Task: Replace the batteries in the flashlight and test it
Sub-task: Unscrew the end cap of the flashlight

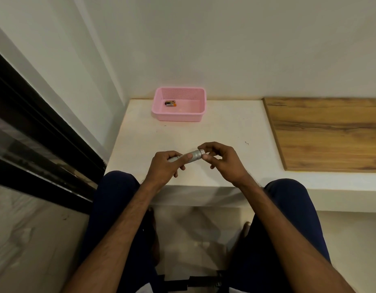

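A small silver flashlight (192, 156) lies across between both hands, just above the white ledge (225, 132). My left hand (165, 166) wraps its left part. My right hand (221, 160) pinches its right end with thumb and fingers. A pink basket (200, 102) stands at the back of the ledge against the wall. Batteries (170, 103) with black and orange wrapping lie in the basket's left part; their number is hard to tell.
A wooden board (330, 132) covers the ledge to the right. A dark-framed glass door (35, 134) runs along the left. My knees in dark trousers (115, 197) are close to the ledge's front edge.
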